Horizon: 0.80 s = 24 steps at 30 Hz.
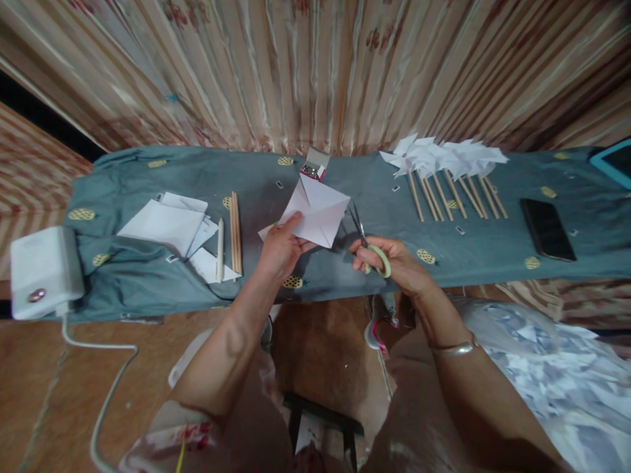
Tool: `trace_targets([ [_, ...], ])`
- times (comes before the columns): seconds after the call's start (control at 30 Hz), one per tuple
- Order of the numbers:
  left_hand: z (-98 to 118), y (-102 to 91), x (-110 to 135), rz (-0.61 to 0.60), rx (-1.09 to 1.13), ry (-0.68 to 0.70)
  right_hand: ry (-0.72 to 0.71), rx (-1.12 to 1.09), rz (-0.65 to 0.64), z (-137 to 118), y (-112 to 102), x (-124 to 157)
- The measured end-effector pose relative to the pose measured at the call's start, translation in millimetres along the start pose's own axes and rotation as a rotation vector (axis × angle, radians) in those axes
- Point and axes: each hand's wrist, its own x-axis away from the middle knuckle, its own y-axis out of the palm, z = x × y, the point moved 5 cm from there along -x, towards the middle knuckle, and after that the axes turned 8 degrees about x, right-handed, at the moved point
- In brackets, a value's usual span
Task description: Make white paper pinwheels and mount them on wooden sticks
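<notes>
My left hand (286, 248) holds a white paper square (320, 213), thumb on top and fingers underneath. Creases run across the sheet, and a slit shows near its upper left corner. In my right hand (384, 259) is a pair of scissors (363, 233) with pale green handles, their blades slightly apart and pointing away from me, just right of the paper. Behind the sheet stands a small opened box (313, 169) with shiny metal bits, too small to name.
On the cloth-covered table (345, 282) lie white paper sheets (165, 223), wooden sticks (236, 233) and a white pencil-like stick (219, 249) at left. Paper pinwheels (444, 161) on sticks and a black phone (547, 228) lie right. A white corded box (46, 272) sits far left.
</notes>
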Motion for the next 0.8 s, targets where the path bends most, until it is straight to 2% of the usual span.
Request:
trace_targets([
  [0.17, -9.6, 0.5, 0.7, -0.062, -0.104, -0.023, -0.089, -0.162, 0.268, 3.0, -14.4, -9.3],
  [0.27, -13.6, 1.2, 1.1, -0.118, -0.158, -0.013, -0.138, -0.223, 0.359, 3.8, -19.7, -12.8],
  [0.47, -23.1, -0.8, 0.1, -0.177, -0.280, -0.049, -0.112, -0.227, 0.433, 4.7, -23.8, -14.4],
  [0.6, -25.3, -1.5, -0.4, -0.196, -0.324, -0.064, -0.109, -0.194, 0.394, 2.5, -21.1, -14.0],
  [0.7, -25.1, -0.7, -0.2, -0.175, -0.305, -0.086, -0.099, -0.178, 0.378, 2.9, -18.4, -14.5],
  [0.8, -27.3, 3.4, 2.6, -0.197, -0.216, -0.105, -0.115, -0.190, 0.425, 3.9, -17.0, -15.2],
])
